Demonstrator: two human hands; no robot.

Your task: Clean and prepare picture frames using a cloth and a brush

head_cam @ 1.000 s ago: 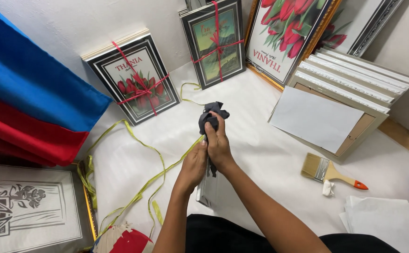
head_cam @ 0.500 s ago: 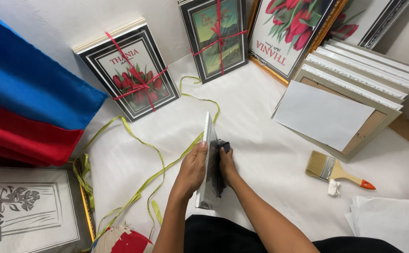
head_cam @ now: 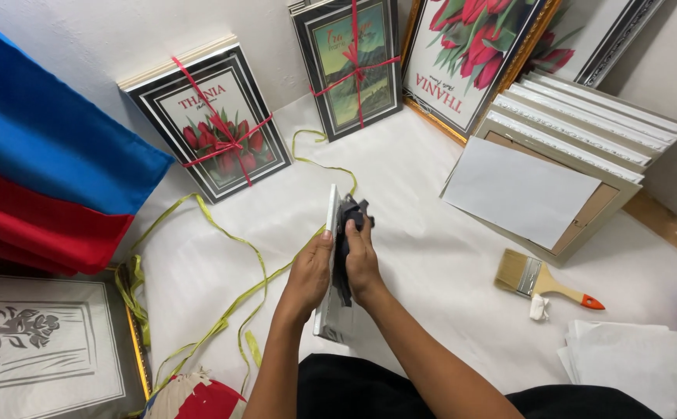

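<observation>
1. Since the earlier frame, the dark cloth (head_cam: 346, 240) has come down from above the hands and now lies pressed against the side of the white frame (head_cam: 329, 268); the frame itself stands on edge much as it did half a second ago.
2. Left hand (head_cam: 308, 275): fingers curled around the left face of the frame, thumb on its top edge, holding it upright.
3. Right hand (head_cam: 362, 264): fingers closed on the cloth and pressing it flat to the right face of the frame (a loose fold sticks out past the fingertips).
4. Position of the frame: centre of the white sheet (head_cam: 431, 256) covering the floor, directly before the person's lap, edge-on to the camera.
5. A yellow-green ribbon (head_cam: 222, 233) trails in loops across the sheet, passing just left of the frame.
6. Two ribbon-tied pictures (head_cam: 214, 124) lean on the wall beyond; a tulip picture (head_cam: 470, 54) stands to their right.
7. A stack of frames (head_cam: 571, 155) lies at right, with a paintbrush (head_cam: 540, 281) near it and well apart from the hands.
8. Blue and red fabric (head_cam: 36, 171) lies at left.
</observation>
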